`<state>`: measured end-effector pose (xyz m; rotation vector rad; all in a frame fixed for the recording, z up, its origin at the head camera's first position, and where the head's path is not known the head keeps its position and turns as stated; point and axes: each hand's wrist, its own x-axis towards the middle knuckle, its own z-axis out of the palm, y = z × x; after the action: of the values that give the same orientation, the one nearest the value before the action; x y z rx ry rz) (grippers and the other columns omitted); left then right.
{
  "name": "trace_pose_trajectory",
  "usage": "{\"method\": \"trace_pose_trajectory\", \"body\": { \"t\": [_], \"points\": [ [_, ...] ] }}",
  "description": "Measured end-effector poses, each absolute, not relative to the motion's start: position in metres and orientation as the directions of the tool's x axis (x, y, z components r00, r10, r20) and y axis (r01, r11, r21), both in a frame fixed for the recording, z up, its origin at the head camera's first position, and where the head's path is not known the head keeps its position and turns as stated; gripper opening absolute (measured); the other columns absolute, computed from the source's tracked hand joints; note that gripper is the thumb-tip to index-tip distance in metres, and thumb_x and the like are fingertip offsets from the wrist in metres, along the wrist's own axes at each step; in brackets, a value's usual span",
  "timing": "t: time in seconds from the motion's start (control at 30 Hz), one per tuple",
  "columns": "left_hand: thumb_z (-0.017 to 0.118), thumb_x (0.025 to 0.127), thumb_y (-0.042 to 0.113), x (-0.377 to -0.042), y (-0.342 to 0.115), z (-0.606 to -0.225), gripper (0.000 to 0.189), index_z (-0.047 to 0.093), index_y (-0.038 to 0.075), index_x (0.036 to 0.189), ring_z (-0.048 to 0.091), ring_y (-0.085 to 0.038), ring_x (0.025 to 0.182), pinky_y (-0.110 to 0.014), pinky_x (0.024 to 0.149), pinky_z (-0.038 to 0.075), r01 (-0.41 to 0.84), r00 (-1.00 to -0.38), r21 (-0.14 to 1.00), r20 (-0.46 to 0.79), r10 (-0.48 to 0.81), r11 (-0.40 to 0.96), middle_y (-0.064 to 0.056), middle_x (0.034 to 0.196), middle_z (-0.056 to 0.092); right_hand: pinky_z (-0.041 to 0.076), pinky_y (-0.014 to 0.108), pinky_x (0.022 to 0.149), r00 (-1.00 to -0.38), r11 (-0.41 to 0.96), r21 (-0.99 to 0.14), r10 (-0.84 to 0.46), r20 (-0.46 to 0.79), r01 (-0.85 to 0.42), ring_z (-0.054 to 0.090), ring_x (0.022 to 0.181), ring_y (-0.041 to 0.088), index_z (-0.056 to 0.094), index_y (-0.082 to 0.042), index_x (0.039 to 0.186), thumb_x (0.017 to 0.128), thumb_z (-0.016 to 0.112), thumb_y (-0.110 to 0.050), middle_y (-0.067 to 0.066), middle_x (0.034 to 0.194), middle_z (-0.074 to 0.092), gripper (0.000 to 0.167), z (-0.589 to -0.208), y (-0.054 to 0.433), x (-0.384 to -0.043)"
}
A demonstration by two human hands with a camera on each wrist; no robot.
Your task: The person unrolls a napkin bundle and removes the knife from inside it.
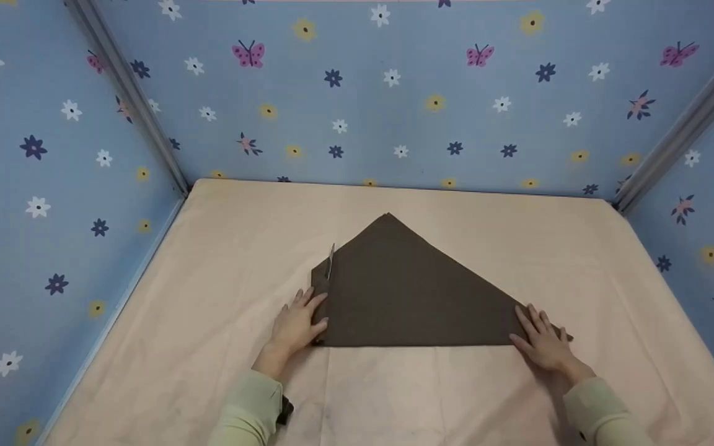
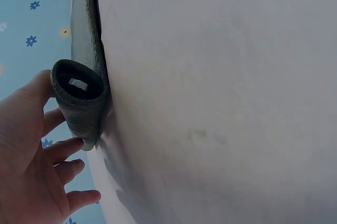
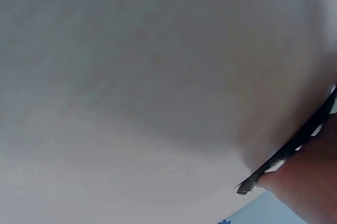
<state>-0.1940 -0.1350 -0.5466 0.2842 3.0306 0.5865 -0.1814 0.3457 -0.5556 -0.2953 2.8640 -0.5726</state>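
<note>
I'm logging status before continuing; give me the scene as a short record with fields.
cloth: dark, mostly flat, peak toward far side
left end: rolled; something whitish inside
slim item: near left end, identity unclear
left hand: touching the rolled end
right hand: resting on the cloth's right corner
table cover: pale
walls: blue, flower-patterned

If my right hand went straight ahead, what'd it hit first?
The dark cloth under your right hand; beyond its slanted edge comes pale table cover, then likely the flowered wall, though depth is unclear.
</note>
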Motion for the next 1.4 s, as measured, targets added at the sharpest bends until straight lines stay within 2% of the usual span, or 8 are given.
{"method": "trace_pose_trajectory", "body": {
  "t": [1.03,1.4],
  "points": [
    [0.05,0.089,0.032,-0.191,-0.154,-0.548,0.049,0.041,0.013,0.134,0.028,-0.036,0.126,-0.053,0.097,0.027,0.161,-0.978,0.442,-0.046,0.201,0.883,-0.017,0.136,0.036,-0.001,0.071,0.087,-0.959,0.901,-0.402,-0.24,-0.152,-0.162,0.002,0.126,0.049,0.019,0.003,0.139,0.093,0.04,-0.039,0.029,0.141,0.006,0.066,-0.556,0.346,-0.181],
    [0.052,0.089,0.028,-0.19,-0.164,-0.547,0.048,0.043,0.009,0.132,0.031,-0.037,0.124,-0.053,0.095,0.03,0.18,-0.976,0.409,-0.037,0.213,0.895,-0.02,0.134,0.038,0.0,0.072,0.087,-0.959,0.903,-0.395,-0.243,-0.146,-0.169,0.003,0.126,0.05,0.02,0.004,0.138,0.093,0.04,-0.039,0.03,0.141,0.007,0.065,-0.556,0.345,-0.182]
  ]
}}
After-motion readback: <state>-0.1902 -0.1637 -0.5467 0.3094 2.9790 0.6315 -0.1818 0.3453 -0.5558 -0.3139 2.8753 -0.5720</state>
